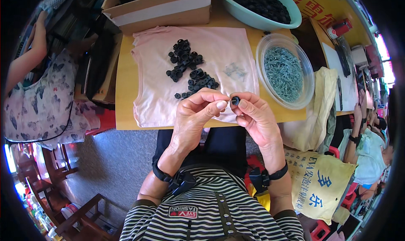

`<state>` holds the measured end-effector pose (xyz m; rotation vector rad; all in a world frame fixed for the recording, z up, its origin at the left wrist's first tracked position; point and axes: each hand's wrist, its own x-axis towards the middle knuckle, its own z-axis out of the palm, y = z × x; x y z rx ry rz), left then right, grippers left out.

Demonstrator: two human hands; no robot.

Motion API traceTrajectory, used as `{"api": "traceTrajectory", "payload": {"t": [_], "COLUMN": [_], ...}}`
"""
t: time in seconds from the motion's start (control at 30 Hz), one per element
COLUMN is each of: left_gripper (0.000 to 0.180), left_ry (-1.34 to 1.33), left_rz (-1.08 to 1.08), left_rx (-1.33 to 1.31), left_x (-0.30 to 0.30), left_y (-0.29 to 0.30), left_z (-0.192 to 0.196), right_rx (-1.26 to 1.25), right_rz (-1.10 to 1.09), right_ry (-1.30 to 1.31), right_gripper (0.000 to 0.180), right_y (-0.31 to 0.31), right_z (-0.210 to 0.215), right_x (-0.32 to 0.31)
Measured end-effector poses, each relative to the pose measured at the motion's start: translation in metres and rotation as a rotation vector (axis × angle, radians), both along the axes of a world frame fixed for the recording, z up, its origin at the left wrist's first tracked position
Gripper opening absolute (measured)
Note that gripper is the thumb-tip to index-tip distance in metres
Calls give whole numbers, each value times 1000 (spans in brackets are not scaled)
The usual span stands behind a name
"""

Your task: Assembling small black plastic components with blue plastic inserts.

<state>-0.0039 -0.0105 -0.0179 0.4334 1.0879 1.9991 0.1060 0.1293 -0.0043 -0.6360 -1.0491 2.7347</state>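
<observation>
In front of my chest, above the near edge of the table, both hands are brought together. My right hand (259, 118) pinches a small round black plastic part (235, 100) between thumb and fingers. My left hand (196, 116) is closed in a pinch close beside that part; what sits between its fingertips is too small to make out. Beyond them, a pale pink cloth (156, 101) covers much of the table. On it lie a loose pile of similar black parts (183, 57) and a small scatter of thin silvery metal pieces (236, 71).
A round clear plastic tub (309, 68) of bluish-silver metal pieces stands right of the cloth. At the back are a cardboard box (168, 12) and a light green basin (253, 23), both holding black items. A printed sack (320, 182) lies to my right. Other people are on both sides.
</observation>
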Motion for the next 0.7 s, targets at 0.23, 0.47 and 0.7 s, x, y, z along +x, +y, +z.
{"api": "traceTrajectory", "payload": {"t": [0.23,0.47,0.7], "left_gripper": [13,14,15], "left_ry": [183,671,649], "left_rz": [84,222,189], "left_rx": [-96,-263,-277], "left_x": [-1,5,5], "left_y": [-5,-8,-3], "left_z": [2,4,-11], "right_rx": [18,214,277], "right_rz": [10,-10,-43], "right_ry": [-16,-107,-178], "right_gripper": [24,23,21], "right_y": [-4,-11,-9], "right_z": [-2,-4,-15], "right_x": [-2,-2,2]}}
